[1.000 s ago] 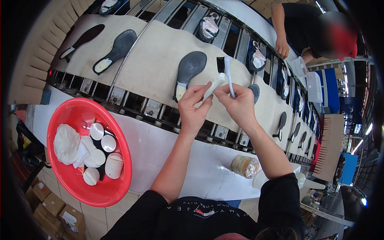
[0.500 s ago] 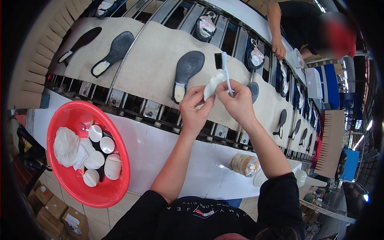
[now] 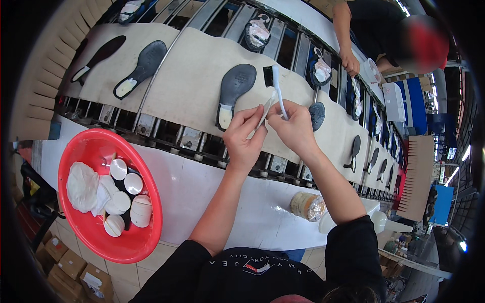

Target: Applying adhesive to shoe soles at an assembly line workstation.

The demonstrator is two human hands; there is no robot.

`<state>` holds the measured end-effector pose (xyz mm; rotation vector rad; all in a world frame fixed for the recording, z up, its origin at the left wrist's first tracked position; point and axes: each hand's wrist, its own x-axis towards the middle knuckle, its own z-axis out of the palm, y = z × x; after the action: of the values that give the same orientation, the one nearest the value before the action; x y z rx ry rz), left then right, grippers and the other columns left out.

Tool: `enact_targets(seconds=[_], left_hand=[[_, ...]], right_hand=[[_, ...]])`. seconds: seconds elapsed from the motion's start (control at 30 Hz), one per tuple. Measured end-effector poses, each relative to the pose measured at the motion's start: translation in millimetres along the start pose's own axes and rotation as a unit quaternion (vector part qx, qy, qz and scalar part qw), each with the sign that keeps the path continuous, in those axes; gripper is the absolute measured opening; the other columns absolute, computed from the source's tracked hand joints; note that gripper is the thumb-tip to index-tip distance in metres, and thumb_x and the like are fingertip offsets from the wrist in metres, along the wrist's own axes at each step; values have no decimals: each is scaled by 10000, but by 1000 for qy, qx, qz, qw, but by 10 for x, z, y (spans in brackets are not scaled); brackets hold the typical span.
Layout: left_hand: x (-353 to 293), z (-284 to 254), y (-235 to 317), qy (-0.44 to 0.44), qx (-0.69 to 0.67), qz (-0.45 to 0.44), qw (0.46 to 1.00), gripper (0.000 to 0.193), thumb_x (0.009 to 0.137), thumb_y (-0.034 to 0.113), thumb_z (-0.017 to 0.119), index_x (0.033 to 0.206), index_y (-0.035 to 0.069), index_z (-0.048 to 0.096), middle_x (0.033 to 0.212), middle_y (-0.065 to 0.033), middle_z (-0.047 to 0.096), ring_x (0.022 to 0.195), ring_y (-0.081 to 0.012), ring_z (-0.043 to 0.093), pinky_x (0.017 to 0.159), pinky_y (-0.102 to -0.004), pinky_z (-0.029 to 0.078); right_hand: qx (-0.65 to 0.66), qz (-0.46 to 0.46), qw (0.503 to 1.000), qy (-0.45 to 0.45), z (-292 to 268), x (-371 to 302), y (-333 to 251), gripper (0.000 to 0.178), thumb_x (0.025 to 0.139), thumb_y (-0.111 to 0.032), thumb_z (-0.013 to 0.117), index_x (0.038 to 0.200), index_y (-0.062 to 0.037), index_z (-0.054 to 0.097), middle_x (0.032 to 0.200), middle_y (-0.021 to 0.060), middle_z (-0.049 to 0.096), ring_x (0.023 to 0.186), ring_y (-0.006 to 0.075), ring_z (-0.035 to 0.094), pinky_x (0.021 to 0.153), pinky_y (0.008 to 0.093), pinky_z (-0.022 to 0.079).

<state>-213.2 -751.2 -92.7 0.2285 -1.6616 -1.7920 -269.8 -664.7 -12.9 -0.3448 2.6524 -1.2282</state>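
Observation:
My left hand (image 3: 243, 141) pinches a thin, pale white piece (image 3: 265, 112), which shows nearly edge-on. My right hand (image 3: 293, 129) grips a toothbrush-like brush (image 3: 277, 88) by its white handle; its black bristles point left, above the white piece. Beneath both hands runs a conveyor with a beige cloth belt (image 3: 197, 65). A dark grey shoe sole (image 3: 238, 86) with a pale heel end lies on the belt just beyond my left hand. Another dark sole (image 3: 317, 116), partly seen, lies right of my right hand.
A red basin (image 3: 68, 227) at left holds white cloth and several white-topped round items. On the white ledge stand a jar (image 3: 305, 206) and a white container (image 3: 328, 224). More soles lie along the belt; shoe uppers (image 3: 257, 33) sit on the far rack. A co-worker's hand (image 3: 349, 63) reaches in there.
The white piece has turned from showing its broad face to nearly edge-on. The brush and my right hand have shifted slightly left, and the brush head has tilted left.

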Motion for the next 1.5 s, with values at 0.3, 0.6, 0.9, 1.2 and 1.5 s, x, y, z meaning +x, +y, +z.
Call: enact_targets(seconds=[0.3,0.6,0.9,1.2,1.5], left_hand=[[54,10,27,43,-117,-114,986,230,781,-38,611,1009,-40,636,980,-37,594,756,-46,543,617,-164,438],[48,-7,33,48,30,32,998,358,699,-89,630,1047,-7,637,1022,-108,618,888,-172,611,758,-251,484],[91,-56,63,51,9,6,999,296,732,-54,633,1027,-24,638,980,-107,637,828,-134,607,720,-231,478],[126,-115,84,66,-131,-161,976,241,794,-8,613,1033,-27,633,1018,-83,636,789,-66,578,619,-189,476],[158,-66,142,99,-153,-133,974,264,805,-17,612,1069,-29,617,1081,-107,618,800,-60,558,595,-165,453]], right_hand=[[72,-17,997,27,-76,-37,93,147,782,-115,636,825,24,658,639,10,605,554,41,481,481,212,388],[6,-3,999,39,55,-33,-84,146,761,-111,643,814,22,670,565,35,580,495,56,470,444,233,368],[-86,-44,991,93,160,20,-103,113,731,-110,599,717,2,597,511,86,509,468,94,472,443,282,376],[194,60,979,-17,59,82,-98,165,811,-123,620,908,8,647,811,36,641,721,78,539,657,220,430],[273,163,948,21,302,148,-13,164,787,-93,660,895,26,626,772,32,606,718,76,527,630,227,424]])
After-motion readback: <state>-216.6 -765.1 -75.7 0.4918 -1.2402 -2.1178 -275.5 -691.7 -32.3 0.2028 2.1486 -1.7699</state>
